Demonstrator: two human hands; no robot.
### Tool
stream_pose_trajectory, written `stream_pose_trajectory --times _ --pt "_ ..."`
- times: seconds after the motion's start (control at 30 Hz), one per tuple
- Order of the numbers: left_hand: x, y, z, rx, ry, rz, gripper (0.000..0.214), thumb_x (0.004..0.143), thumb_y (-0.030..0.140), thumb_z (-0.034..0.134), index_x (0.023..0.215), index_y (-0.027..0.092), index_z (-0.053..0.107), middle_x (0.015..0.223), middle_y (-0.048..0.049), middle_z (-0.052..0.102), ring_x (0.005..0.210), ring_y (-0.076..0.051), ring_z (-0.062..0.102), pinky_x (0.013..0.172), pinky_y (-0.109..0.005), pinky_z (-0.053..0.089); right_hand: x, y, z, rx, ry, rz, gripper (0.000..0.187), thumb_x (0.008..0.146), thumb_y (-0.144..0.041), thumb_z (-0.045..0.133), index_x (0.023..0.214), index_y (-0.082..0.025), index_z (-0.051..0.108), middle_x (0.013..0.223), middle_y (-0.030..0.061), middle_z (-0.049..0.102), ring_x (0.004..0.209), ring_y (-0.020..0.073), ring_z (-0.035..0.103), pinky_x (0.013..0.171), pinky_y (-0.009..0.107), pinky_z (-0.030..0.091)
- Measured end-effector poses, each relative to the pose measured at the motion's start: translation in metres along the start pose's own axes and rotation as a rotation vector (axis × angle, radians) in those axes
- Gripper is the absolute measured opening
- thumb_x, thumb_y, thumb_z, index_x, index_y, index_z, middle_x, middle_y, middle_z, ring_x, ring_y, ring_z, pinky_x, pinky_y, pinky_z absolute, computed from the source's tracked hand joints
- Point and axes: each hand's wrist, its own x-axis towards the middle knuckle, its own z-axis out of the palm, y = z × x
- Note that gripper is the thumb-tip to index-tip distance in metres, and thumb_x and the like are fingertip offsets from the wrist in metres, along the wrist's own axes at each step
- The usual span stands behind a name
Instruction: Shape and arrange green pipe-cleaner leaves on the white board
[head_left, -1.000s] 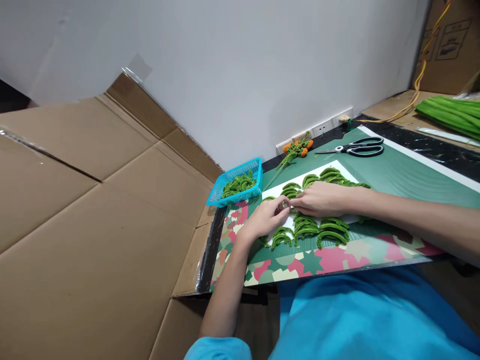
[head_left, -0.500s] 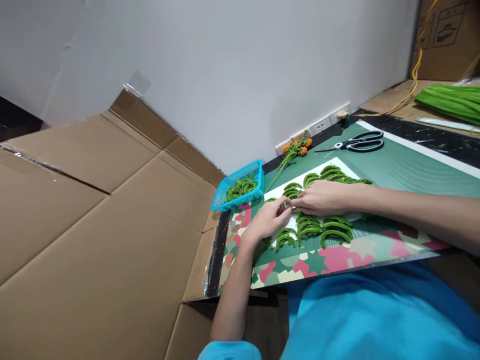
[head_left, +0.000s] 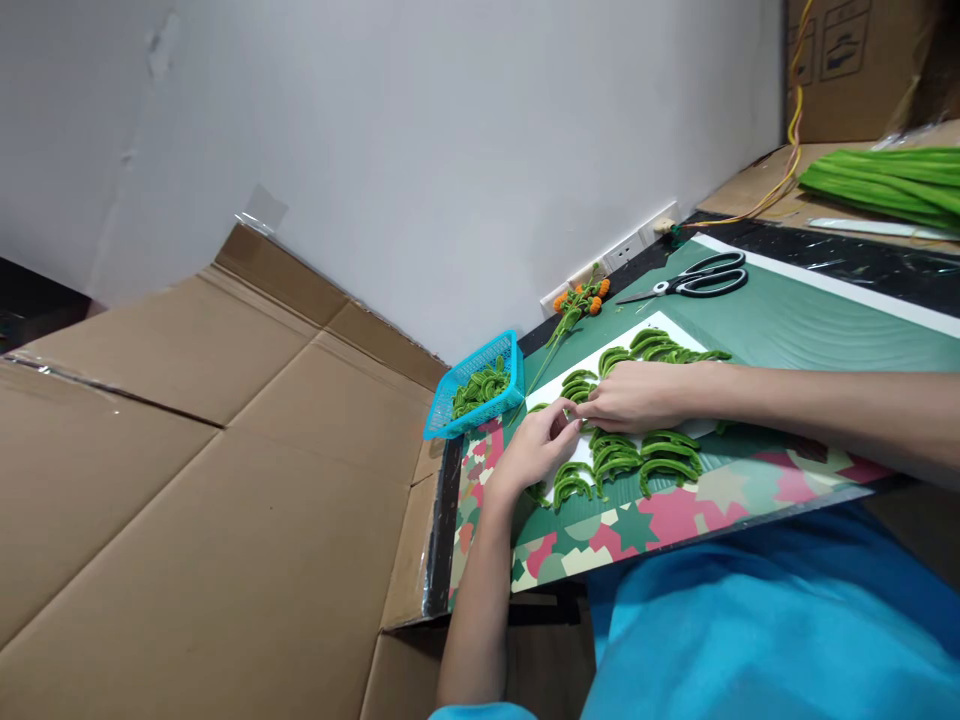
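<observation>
Both hands meet over a white sheet (head_left: 658, 322) that carries several small groups of curved, fuzzy green pipe cleaner pieces (head_left: 670, 462). My left hand (head_left: 529, 450) comes in from the left, thumb and fingertips pinched together. Right against those fingertips are the fingers of my right hand (head_left: 636, 393), palm down and closed. Whatever lies between the fingertips is too small and covered to make out. Left of the hands, a blue plastic basket (head_left: 472, 418) holds a heap of short green pipe cleaner pieces (head_left: 481, 387).
Scissors (head_left: 686, 282) with black handles lie behind the sheet on a green mat (head_left: 795, 310). Orange flowers (head_left: 581, 300) on green stems rest by the wall sockets (head_left: 624, 252). A bundle of long green pipe cleaners (head_left: 885, 185) lies at far right. Cardboard (head_left: 247, 520) stands left.
The view has shifted slightly, so the scene sits a little differently in the picture. Both hands stay together at the same place on the sheet, with barely any finger movement.
</observation>
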Motion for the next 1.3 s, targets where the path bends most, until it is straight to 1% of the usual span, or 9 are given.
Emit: stream_pose_trajectory --times 0.13,0.27,0.37,0.47,0.67,0.77,0.93,1.1,1.3 --pt "0.0010 -0.0004 0.0004 -0.036 0.006 -0.014 0.024 0.103 0.039 0.052 0.109 0.020 0.064 0.077 0.0032 0.055 0.071 -0.014 0.050 0.068 -0.027 0.037 0.0002 0.0000 -0.0008 0.006 -0.014 0.010 0.028 0.108 -0.028 0.044 0.107 -0.014 0.068 0.078 0.0082 0.072 0.056 0.0168 0.055 0.058 0.033 0.021" --pt "0.0019 -0.0008 0.0006 -0.059 0.006 -0.026 0.025 0.103 0.041 0.053 0.110 0.019 0.063 0.076 0.0034 0.053 0.071 -0.014 0.049 0.067 -0.026 0.036 0.0002 -0.0006 -0.0026 0.010 -0.003 0.010 0.029 0.108 -0.028 0.044 0.103 -0.014 0.069 0.078 0.0085 0.072 0.056 0.0166 0.055 0.059 0.032 0.022" --pt "0.0026 -0.0014 0.0006 -0.061 0.008 -0.022 0.024 0.103 0.041 0.053 0.106 0.019 0.063 0.075 0.0036 0.052 0.071 -0.014 0.048 0.066 -0.026 0.036 0.0003 -0.0009 -0.0030 0.005 -0.001 0.006 0.029 0.108 -0.028 0.044 0.104 -0.013 0.069 0.079 0.0090 0.072 0.056 0.0167 0.056 0.059 0.032 0.023" --pt "0.0030 -0.0023 0.0004 -0.064 0.008 -0.015 0.024 0.104 0.040 0.052 0.106 0.019 0.063 0.076 0.0037 0.051 0.071 -0.014 0.047 0.066 -0.026 0.036 0.0006 -0.0009 -0.0029 0.006 -0.007 0.011 0.030 0.108 -0.027 0.043 0.106 -0.013 0.069 0.080 0.0099 0.072 0.057 0.0173 0.056 0.060 0.033 0.024" --pt "0.0037 -0.0048 0.0008 -0.063 0.011 -0.014 0.023 0.104 0.039 0.052 0.105 0.019 0.062 0.076 0.0037 0.051 0.071 -0.013 0.046 0.067 -0.025 0.035 0.0006 -0.0012 -0.0026 0.023 0.000 0.015 0.032 0.108 -0.028 0.042 0.102 -0.014 0.070 0.080 0.0105 0.073 0.057 0.0176 0.054 0.059 0.034 0.024" --pt "0.0037 -0.0051 0.0011 -0.064 0.011 -0.019 0.023 0.104 0.039 0.053 0.104 0.019 0.062 0.076 0.0037 0.051 0.071 -0.013 0.046 0.066 -0.025 0.035 0.0002 -0.0017 -0.0035 0.038 0.005 0.018 0.031 0.108 -0.027 0.042 0.102 -0.014 0.070 0.081 0.0114 0.074 0.058 0.0182 0.054 0.060 0.034 0.025" --pt "0.0032 -0.0035 0.0003 -0.069 0.013 -0.008 0.021 0.104 0.038 0.054 0.104 0.019 0.062 0.076 0.0039 0.051 0.071 -0.013 0.046 0.065 -0.025 0.034 0.0000 -0.0018 -0.0047 0.026 0.007 0.014 0.028 0.106 -0.026 0.045 0.101 -0.014 0.070 0.079 0.0105 0.073 0.056 0.0172 0.052 0.058 0.035 0.024" --pt "0.0032 -0.0032 0.0004 -0.075 0.013 -0.011 0.021 0.104 0.038 0.054 0.105 0.019 0.062 0.075 0.0042 0.051 0.070 -0.013 0.047 0.066 -0.025 0.035 0.0008 -0.0009 -0.0044 0.029 -0.007 0.002 0.027 0.107 -0.026 0.046 0.103 -0.013 0.070 0.080 0.0106 0.073 0.057 0.0166 0.055 0.059 0.032 0.024" --pt "0.0036 -0.0028 0.0001 -0.072 0.012 -0.004 0.021 0.104 0.037 0.053 0.104 0.019 0.062 0.076 0.0039 0.050 0.071 -0.013 0.046 0.066 -0.026 0.035 0.0008 -0.0012 -0.0071 -0.006 -0.035 0.012 0.033 0.109 -0.029 0.044 0.107 -0.012 0.072 0.082 0.0111 0.074 0.060 0.0188 0.059 0.059 0.033 0.024"
